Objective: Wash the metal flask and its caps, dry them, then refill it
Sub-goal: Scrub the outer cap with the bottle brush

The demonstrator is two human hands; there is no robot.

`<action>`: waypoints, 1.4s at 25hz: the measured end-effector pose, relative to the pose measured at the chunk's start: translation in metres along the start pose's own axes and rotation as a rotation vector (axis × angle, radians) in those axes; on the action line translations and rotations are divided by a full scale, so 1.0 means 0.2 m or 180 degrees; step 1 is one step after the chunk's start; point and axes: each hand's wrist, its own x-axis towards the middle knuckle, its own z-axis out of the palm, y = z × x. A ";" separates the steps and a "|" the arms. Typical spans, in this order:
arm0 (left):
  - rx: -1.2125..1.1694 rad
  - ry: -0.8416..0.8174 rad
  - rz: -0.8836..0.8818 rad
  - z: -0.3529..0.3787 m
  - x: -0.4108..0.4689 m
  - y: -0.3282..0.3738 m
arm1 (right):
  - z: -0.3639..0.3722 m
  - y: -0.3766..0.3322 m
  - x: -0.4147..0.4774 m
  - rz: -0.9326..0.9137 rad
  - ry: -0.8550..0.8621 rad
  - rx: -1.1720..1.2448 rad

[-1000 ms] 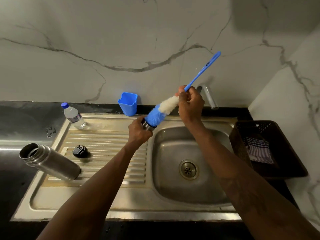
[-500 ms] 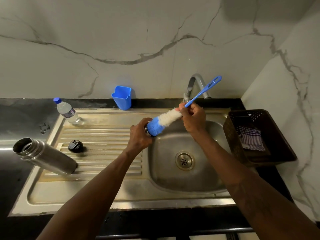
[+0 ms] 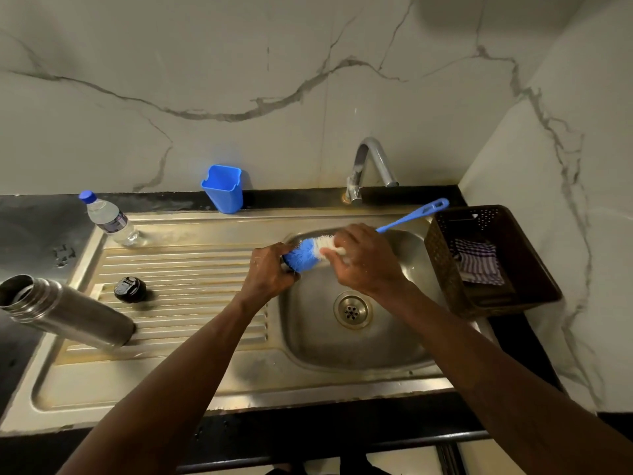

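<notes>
My left hand (image 3: 270, 272) grips a small metal cap over the sink basin's left rim; the cap is almost wholly hidden by my fingers and the bristles. My right hand (image 3: 364, 260) holds a blue-and-white bottle brush (image 3: 306, 253) by the base of its bristles, its blue tip pushed into the cap and its blue handle pointing up and right. The open metal flask (image 3: 65, 311) lies on its side at the left edge of the drainboard (image 3: 191, 269). A black cap (image 3: 130, 289) sits on the drainboard ridges.
A steel sink (image 3: 352, 351) with a drain is below my hands, the tap (image 3: 370, 162) behind it. A small water bottle (image 3: 109, 219) and a blue cup (image 3: 222, 188) stand at the back. A dark basket (image 3: 445, 269) holding a striped cloth (image 3: 478, 262) is on the right.
Both hands have lowered together toward the basin. The brush handle has tilted from steeply upward to nearly level. My right hand has slid further onto the white bristles.
</notes>
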 end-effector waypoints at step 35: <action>-0.0379 0.0521 0.0863 0.11 0.17 0.14 | -0.13 0.11 0.27 0.1182 -0.2316 0.1683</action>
